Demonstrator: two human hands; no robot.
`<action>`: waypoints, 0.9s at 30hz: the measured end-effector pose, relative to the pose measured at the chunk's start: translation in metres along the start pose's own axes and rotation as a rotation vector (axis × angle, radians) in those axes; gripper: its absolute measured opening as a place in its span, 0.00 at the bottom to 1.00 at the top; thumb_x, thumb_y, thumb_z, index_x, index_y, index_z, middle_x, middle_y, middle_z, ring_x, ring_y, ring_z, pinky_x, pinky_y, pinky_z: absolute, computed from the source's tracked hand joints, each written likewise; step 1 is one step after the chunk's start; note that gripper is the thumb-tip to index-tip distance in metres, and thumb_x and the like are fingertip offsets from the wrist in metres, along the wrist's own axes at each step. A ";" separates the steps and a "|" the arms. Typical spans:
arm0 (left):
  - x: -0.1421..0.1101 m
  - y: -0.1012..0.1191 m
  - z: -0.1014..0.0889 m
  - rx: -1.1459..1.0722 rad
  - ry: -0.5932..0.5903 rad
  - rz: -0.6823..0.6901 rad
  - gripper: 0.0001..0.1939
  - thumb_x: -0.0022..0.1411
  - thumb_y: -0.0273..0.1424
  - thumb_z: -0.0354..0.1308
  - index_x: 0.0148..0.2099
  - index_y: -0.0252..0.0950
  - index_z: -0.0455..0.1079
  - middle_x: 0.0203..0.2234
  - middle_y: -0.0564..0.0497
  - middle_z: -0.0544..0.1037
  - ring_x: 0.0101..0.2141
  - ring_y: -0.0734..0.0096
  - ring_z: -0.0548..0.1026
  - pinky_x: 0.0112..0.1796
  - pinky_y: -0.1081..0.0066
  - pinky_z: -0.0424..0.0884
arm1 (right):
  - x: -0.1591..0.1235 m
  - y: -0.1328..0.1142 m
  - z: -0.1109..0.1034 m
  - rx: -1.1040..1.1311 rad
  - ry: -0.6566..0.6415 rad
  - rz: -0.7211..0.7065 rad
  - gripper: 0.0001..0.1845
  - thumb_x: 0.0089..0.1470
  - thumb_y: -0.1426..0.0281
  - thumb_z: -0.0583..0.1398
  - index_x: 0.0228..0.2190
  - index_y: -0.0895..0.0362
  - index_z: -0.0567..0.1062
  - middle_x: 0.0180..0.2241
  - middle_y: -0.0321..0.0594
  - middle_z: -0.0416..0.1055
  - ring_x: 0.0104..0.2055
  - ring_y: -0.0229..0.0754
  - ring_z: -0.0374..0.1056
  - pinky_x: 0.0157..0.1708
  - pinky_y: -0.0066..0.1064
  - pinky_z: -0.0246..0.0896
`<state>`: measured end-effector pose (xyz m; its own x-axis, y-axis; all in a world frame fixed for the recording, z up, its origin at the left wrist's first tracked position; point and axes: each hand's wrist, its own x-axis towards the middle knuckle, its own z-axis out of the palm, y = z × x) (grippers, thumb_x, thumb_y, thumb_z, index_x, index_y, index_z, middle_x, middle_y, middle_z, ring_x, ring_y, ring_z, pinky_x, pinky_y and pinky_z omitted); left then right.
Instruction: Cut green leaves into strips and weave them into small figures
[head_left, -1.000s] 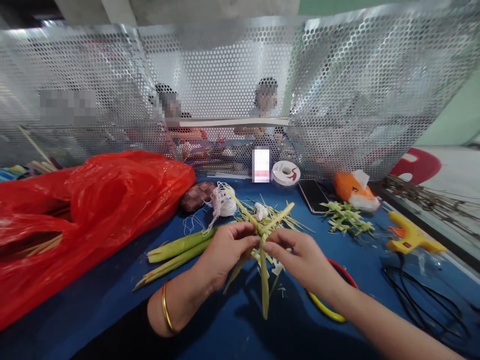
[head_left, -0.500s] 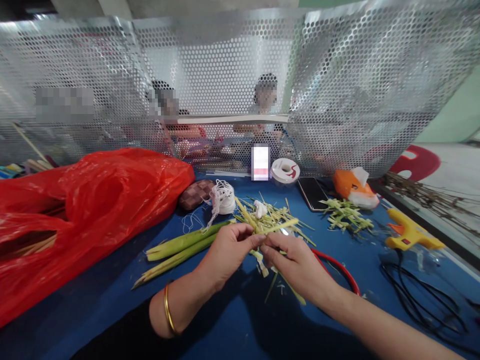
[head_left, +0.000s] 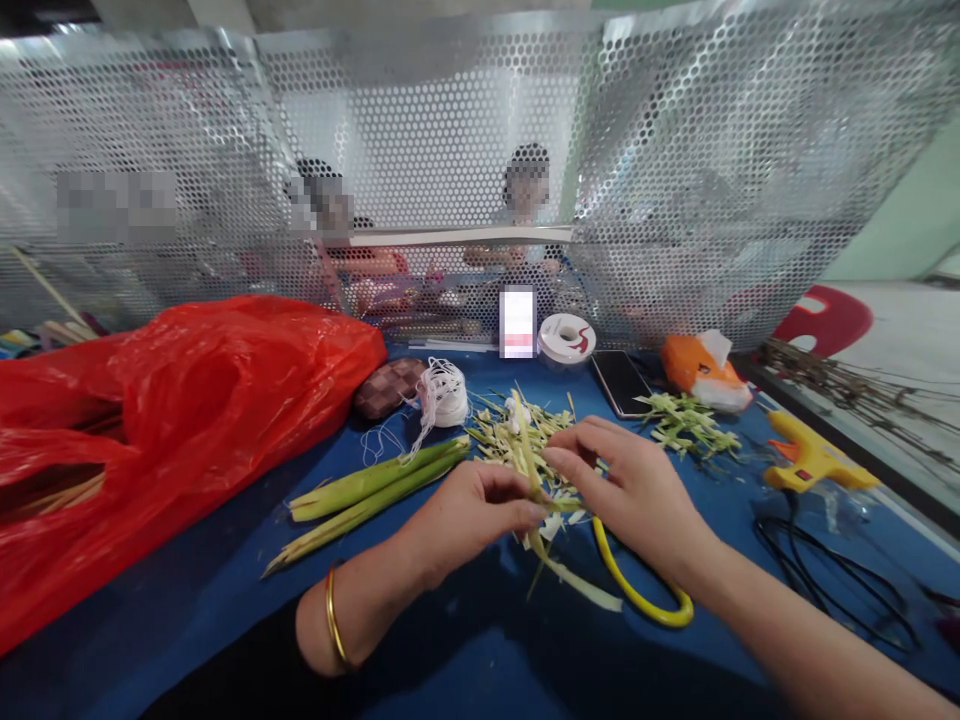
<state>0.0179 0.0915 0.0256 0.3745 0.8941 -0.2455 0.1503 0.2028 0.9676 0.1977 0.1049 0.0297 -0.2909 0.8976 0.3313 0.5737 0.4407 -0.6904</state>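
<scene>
My left hand (head_left: 487, 505) pinches a pale green leaf strip (head_left: 527, 450) between thumb and fingers. The strip stands up from the fingertips, and a longer tail (head_left: 585, 583) bends down to the right. My right hand (head_left: 630, 490) is beside it, thumb and forefinger bent close to the strip. From under that palm comes a large yellow loop (head_left: 652, 608), which looks like a scissors handle; the blades are hidden. Beneath both hands lies a heap of leaf scraps (head_left: 495, 435). Two green leaf stalks (head_left: 375, 485) lie left of my left hand.
A red plastic bag (head_left: 247, 370) fills the left side. Behind the hands are white string (head_left: 442, 395), a checked pouch (head_left: 388, 388), a ribbon spool (head_left: 568, 338) and a phone (head_left: 621, 383). To the right lie more scraps (head_left: 690, 425), tissues (head_left: 703, 370) and a yellow glue gun (head_left: 817, 458).
My hands have drawn slightly apart, the right one turning and moving right. The strip now stands upright instead of lying rightward. A yellow loop shows under my right hand where a red one showed.
</scene>
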 end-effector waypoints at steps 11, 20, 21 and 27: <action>-0.001 -0.009 0.012 0.019 -0.121 -0.133 0.13 0.54 0.39 0.61 0.32 0.34 0.80 0.15 0.54 0.69 0.18 0.76 0.64 0.23 0.74 0.61 | 0.000 0.004 0.024 0.913 -0.397 0.536 0.13 0.45 0.64 0.65 0.20 0.58 0.69 0.17 0.30 0.62 0.19 0.31 0.54 0.20 0.26 0.48; -0.009 -0.012 0.011 0.192 -0.258 -0.108 0.18 0.56 0.43 0.58 0.26 0.34 0.77 0.11 0.55 0.66 0.16 0.77 0.61 0.22 0.73 0.56 | -0.005 -0.007 0.025 0.901 -0.206 0.452 0.10 0.42 0.69 0.64 0.19 0.57 0.67 0.18 0.29 0.59 0.21 0.32 0.53 0.23 0.27 0.49; -0.009 -0.013 0.011 0.192 -0.275 -0.105 0.18 0.57 0.43 0.57 0.27 0.34 0.77 0.11 0.55 0.66 0.16 0.77 0.62 0.22 0.73 0.56 | -0.006 -0.008 0.026 0.885 -0.196 0.449 0.11 0.42 0.68 0.64 0.18 0.57 0.66 0.18 0.29 0.59 0.21 0.32 0.52 0.22 0.27 0.48; -0.009 -0.018 0.017 0.185 -0.329 -0.143 0.20 0.57 0.46 0.57 0.27 0.32 0.74 0.12 0.57 0.65 0.17 0.78 0.61 0.22 0.75 0.56 | -0.005 -0.009 0.028 0.674 -0.119 0.339 0.09 0.45 0.68 0.62 0.19 0.56 0.66 0.19 0.29 0.59 0.23 0.33 0.54 0.24 0.27 0.51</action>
<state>0.0273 0.0733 0.0096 0.6062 0.6805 -0.4117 0.3732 0.2138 0.9028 0.1724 0.0960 0.0157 -0.2843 0.9586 -0.0137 0.0664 0.0054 -0.9978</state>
